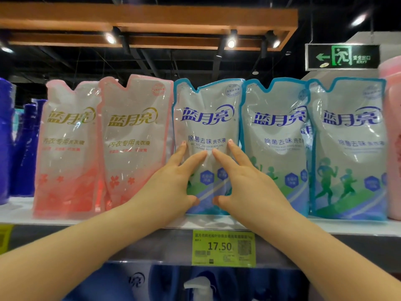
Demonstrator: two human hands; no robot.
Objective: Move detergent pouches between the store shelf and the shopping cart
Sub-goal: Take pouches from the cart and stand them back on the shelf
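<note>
While the blue-edged clear plastic detergent pouch point(206, 109) stands upright on the white store shelf point(347, 227), the left hand point(173, 181) and right hand point(245, 181) press flat on its front, each grip unclosed, fingers straight; they should likely wrap its sides before lifting.

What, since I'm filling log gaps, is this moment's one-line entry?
left hand: touches blue pouch | right hand: touches same pouch | pouch: upright on shelf

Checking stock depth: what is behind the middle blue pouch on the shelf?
A sliver of another blue pouch peeks out at the right edge of the middle blue pouch. The rest is covered, so how many stand behind is unknown.
</note>
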